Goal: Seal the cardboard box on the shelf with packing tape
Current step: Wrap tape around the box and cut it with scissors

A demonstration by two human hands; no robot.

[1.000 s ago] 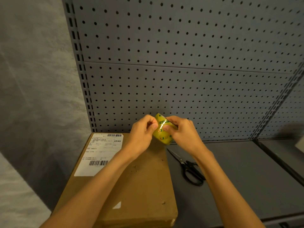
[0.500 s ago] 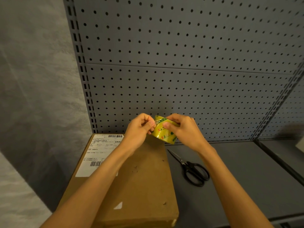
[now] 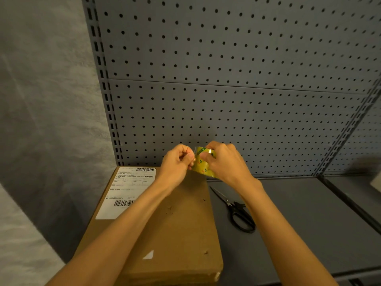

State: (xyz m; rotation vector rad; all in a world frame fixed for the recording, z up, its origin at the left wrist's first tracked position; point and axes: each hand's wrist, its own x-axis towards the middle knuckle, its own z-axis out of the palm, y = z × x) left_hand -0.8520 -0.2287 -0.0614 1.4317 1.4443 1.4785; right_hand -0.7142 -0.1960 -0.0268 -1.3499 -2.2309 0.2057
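Both hands are raised above the far end of the cardboard box, in front of the pegboard back panel. The right hand grips the roll of packing tape, its fingers curled round the far side and the thumb pressed on the near face. The roll is yellowish and glossy with small green marks; it is held in the air, tilted, not touching the box.

The left hand has its fingers curled tight, thumb and forefinger pinching at the left edge of the roll. A short clear strip of tape shows between that pinch and the roll. Whether the free end is properly lifted I cannot tell.

The box lies flat on the grey shelf, hard against its left edge and reaching from the back panel to the front edge. Its top face is closed. A white shipping label with barcodes sits on the far left part of the top; a small white scrap lies near the front. The forearms cross over the box top.

Black-handled scissors lie on the shelf just right of the box, blades closed and pointing toward the back, handles toward the front.
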